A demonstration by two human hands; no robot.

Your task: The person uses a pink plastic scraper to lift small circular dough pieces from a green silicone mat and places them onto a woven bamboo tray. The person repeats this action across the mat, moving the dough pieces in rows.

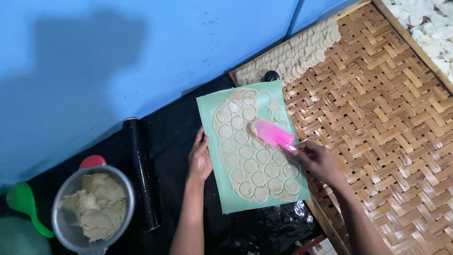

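Left hand [200, 159] laid flat, fingers together, pinning the pale green rectangular mat [225, 196] against sliding. Right hand [317, 160] clamped around the translucent pink plastic scraper [272, 134], blade slid under a cut round of the flattened beige dough sheet [252, 156], mid-mat, beside the woven bamboo tray [387, 123] at right.

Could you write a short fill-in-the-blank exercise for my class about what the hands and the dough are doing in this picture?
1. The right hand holds a ____ spatula over the dough sheet.
2. The left hand presses on the left edge of the ____ mat.
3. The dough sheet is cut into many ____ shapes.
4. Finished dough rounds lie in rows on the woven ____ tray.

Missing words: pink; green; round; bamboo
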